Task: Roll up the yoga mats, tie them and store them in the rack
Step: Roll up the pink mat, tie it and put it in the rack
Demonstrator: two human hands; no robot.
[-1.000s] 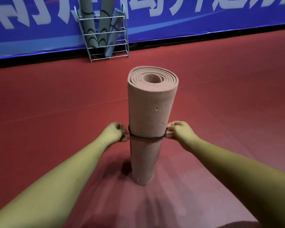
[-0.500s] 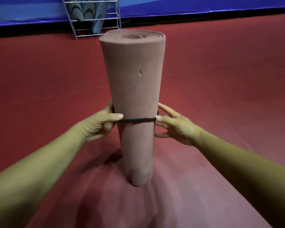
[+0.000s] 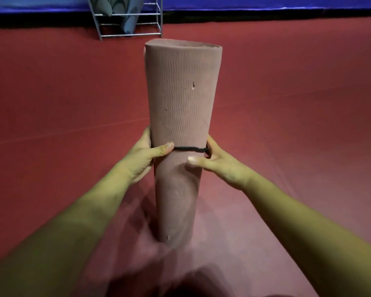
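both thumbs now press the banded pink mat, left hand and right hand.

Red floor: rolled pink yoga mat standing on end; wire rack at far edge.

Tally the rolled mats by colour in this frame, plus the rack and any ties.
Pink rolled mat, upright on the floor: 1
Grey-blue rolled mats in the rack: 2 visible, tops cut off
Metal rack: 1
Black tie around the pink mat: 1
Total: 5
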